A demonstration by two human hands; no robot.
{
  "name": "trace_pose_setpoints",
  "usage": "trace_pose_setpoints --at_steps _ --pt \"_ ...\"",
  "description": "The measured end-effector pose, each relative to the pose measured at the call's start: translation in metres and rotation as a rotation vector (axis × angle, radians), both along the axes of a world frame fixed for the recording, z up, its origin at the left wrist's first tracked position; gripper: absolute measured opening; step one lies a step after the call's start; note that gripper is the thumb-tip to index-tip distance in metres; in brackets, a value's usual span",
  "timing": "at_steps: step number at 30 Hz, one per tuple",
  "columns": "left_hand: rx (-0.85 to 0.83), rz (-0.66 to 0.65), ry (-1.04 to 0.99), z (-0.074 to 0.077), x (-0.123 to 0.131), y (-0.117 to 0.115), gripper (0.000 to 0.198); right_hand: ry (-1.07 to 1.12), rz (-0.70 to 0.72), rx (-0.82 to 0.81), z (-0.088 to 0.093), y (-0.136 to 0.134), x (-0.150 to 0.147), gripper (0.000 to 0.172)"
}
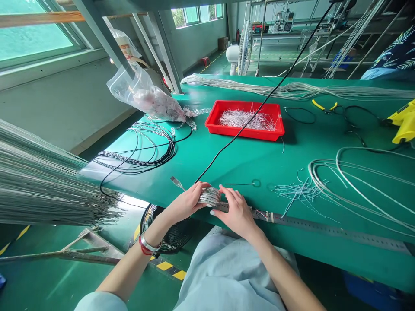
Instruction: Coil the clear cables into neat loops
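Note:
My left hand and my right hand meet at the near edge of the green table. Both close round a small bundle of grey wires held between them. The left fingers wrap over the bundle's top; the right thumb and fingers pinch its right end. The bundle rests above a metal ruler strip fixed along the table edge. A short wire piece with a metal tip lies just left of my hands.
A red tray of cut wire pieces sits mid-table, crossed by a black cable. Black wire coils and a plastic bag lie left, white wire loops right, yellow pliers behind. A fan stands below.

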State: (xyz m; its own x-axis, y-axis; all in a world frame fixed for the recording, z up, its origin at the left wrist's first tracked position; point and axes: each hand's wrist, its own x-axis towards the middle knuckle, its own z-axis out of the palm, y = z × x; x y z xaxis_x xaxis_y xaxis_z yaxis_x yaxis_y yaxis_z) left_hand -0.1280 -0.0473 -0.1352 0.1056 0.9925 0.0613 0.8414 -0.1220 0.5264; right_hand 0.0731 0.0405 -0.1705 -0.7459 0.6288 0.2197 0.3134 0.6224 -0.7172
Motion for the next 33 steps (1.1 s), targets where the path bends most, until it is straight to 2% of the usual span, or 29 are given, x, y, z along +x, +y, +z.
trace_pose_setpoints --at_steps 4,7,9,13,21,27,31,33 --pt "0.001 -0.001 0.002 0.001 0.000 -0.001 0.050 0.059 0.002 -0.043 0.000 0.003 -0.007 0.041" --pt "-0.025 0.012 -0.020 0.008 0.001 -0.001 0.057 0.086 -0.014 -0.052 -0.003 0.004 -0.008 0.030" --pt "-0.042 0.035 -0.041 0.013 0.001 0.000 0.061 0.100 -0.020 -0.050 -0.005 0.004 -0.007 0.028" --pt "-0.070 0.049 -0.078 0.019 0.003 0.003 0.053 0.119 -0.024 -0.037 -0.008 0.004 -0.006 0.027" --pt "-0.044 0.035 -0.102 0.015 0.012 0.008 0.045 0.128 -0.021 -0.029 -0.011 0.004 -0.005 0.029" --pt "-0.049 0.042 -0.116 0.011 0.010 0.008 0.047 0.129 -0.020 -0.046 -0.010 0.004 -0.004 0.030" --pt "-0.091 0.076 -0.168 0.019 0.002 0.002 0.059 0.144 -0.028 -0.065 -0.010 0.005 -0.003 0.027" --pt "-0.108 0.100 -0.192 0.023 -0.002 0.000 0.057 0.160 -0.042 -0.073 -0.011 0.005 -0.004 0.027"
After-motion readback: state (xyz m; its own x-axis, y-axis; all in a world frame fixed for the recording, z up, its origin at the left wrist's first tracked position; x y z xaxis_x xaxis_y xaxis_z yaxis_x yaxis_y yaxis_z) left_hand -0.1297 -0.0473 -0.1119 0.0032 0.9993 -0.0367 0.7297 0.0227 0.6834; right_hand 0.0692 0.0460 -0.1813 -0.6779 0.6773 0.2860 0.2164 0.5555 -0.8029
